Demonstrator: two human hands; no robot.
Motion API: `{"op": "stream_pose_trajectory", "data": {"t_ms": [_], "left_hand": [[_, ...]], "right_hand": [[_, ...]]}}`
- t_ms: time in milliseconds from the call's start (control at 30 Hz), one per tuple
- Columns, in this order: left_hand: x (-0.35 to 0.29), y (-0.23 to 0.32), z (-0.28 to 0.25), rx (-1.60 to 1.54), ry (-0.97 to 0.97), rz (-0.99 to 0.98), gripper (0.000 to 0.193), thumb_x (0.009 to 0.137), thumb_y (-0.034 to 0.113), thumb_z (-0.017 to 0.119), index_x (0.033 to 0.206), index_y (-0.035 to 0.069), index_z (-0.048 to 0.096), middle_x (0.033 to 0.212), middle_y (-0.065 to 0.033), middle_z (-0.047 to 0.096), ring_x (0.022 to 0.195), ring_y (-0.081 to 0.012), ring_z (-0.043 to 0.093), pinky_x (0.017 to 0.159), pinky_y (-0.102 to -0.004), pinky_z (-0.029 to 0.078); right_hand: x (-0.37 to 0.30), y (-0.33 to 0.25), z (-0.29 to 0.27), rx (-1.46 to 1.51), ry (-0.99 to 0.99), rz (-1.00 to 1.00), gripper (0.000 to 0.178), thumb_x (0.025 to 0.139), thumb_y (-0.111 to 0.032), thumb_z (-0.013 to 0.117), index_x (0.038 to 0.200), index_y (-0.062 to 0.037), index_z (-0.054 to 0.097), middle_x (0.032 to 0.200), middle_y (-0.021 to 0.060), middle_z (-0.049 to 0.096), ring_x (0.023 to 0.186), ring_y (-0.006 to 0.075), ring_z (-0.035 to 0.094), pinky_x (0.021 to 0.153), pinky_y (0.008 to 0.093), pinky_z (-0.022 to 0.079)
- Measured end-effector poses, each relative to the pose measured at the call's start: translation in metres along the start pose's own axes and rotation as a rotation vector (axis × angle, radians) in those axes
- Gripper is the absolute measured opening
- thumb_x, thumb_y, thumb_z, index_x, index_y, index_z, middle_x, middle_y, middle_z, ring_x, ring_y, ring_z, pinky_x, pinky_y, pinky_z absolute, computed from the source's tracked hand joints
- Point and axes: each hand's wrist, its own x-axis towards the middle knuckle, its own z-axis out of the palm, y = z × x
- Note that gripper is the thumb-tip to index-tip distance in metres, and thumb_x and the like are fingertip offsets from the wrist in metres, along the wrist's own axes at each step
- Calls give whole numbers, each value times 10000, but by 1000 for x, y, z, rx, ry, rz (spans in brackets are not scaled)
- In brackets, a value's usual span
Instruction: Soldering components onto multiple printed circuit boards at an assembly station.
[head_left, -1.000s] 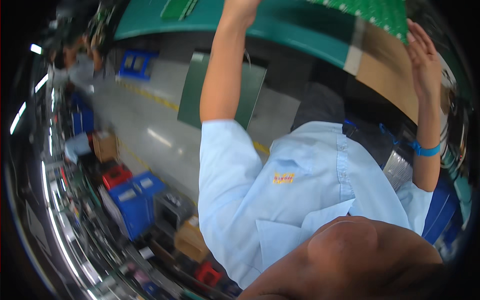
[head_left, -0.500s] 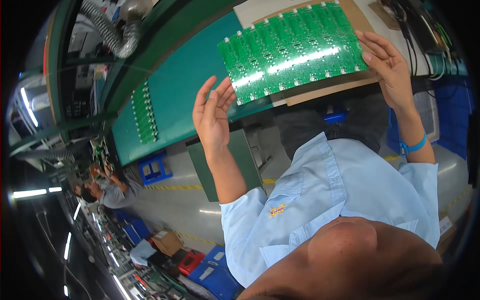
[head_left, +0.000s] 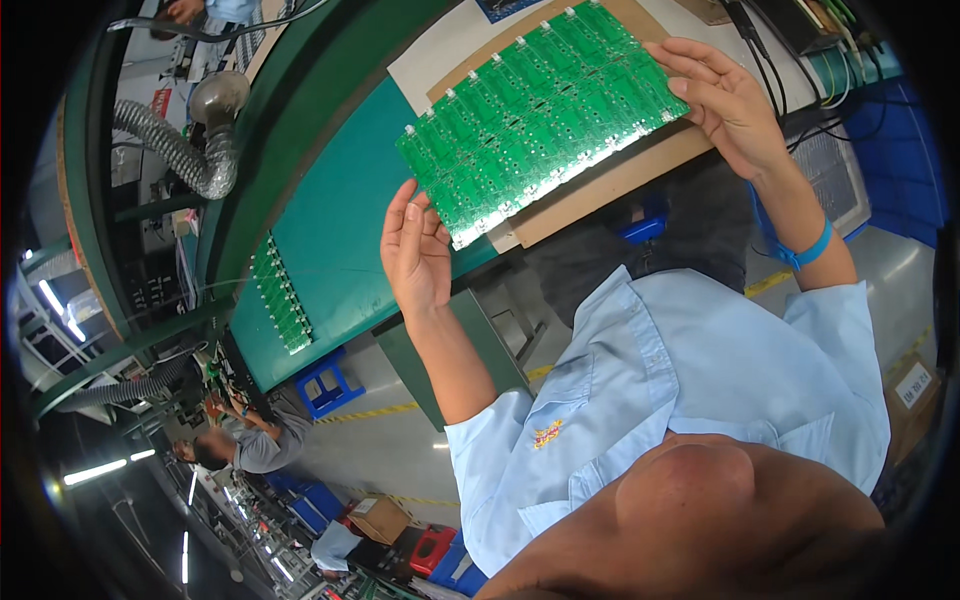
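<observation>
We see a long green bench first, and it sits more slanted in our view than half a second ago. On it lies a brown cardboard sheet, partly hidden. Above that sheet we see the big green board, held up between two hands. It slopes more now, with its right end higher, and the bright shine has slid from its middle to its near edge. Another green board lies on the bench, well apart, and shows lower in our view than before. The right hand pinches the big board's right end, thumb in front. The left hand is half curled, fingertips at the left end; we cannot tell how firmly it grips. A blue band circles the right wrist.
</observation>
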Motion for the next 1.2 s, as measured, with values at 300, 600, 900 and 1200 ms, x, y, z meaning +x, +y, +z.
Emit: {"op": "stream_pose_trajectory", "data": {"t_ms": [300, 600, 900, 1200], "left_hand": [[6, -14, -1, -71, -35, -71, 396, 1081, 99, 551, 1455, -31, 532, 1306, -179, 705, 1061, -228, 735, 915, -351, 600], [4, -19, 11, -326, -180, -95, 405, 1098, 142, 481, 1474, -3, 530, 1361, -199, 683, 1136, -294, 724, 976, -411, 586], [-5, -25, 11, -546, -314, -175, 471, 1119, 246, 418, 1526, 19, 490, 1446, -202, 636, 1224, -327, 691, 1019, -463, 568], [-33, -18, -11, -641, -200, -130, 504, 1118, 274, 401, 1554, 30, 462, 1490, -192, 605, 1243, -333, 680, 1031, -478, 562]], "right_hand": [[2, -13, 26, -26, 99, 119, 492, 988, 23, 623, 1467, 41, 511, 1489, 203, 611, 1230, 206, 673, 938, 241, 582], [9, -4, 14, -62, 32, 125, 484, 1009, 11, 602, 1480, 43, 495, 1528, 204, 571, 1237, 202, 671, 959, 249, 588], [5, 4, 4, -17, -31, 95, 467, 1014, 10, 609, 1471, 39, 518, 1483, 205, 607, 1171, 191, 699, 894, 204, 590], [-13, -2, 27, -419, -53, -198, 418, 1034, -45, 641, 1438, 35, 569, 1430, 192, 646, 1189, 204, 689, 998, 298, 563]]}}
